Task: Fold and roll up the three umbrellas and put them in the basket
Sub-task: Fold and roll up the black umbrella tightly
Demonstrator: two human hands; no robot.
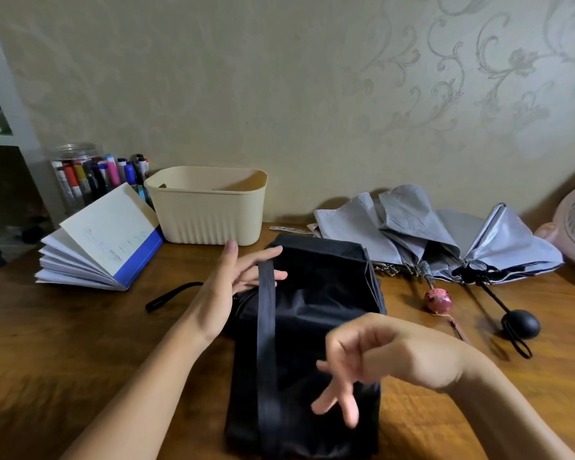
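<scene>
A black fabric folding umbrella (312, 293) lies flat mid-desk, its near edge at the wooden desk's (80, 343) front. The left hand (223, 287) is released, straight fingers under the umbrella's dark strap (267, 327). The right hand (362, 356), blurred, hovers over the cloth with fingers loosely spread, grasping nothing. The cream ribbed plastic basket (210, 217) stands behind, near the wall. Two half-collapsed grey umbrellas (412, 234) crowd the right; bare desk lies left.

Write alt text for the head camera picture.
A black umbrella lies on a wooden table, its strap across the straight-fingered left hand, the right hand open above it. Behind are a cream basket and two loose grey umbrellas.
</scene>
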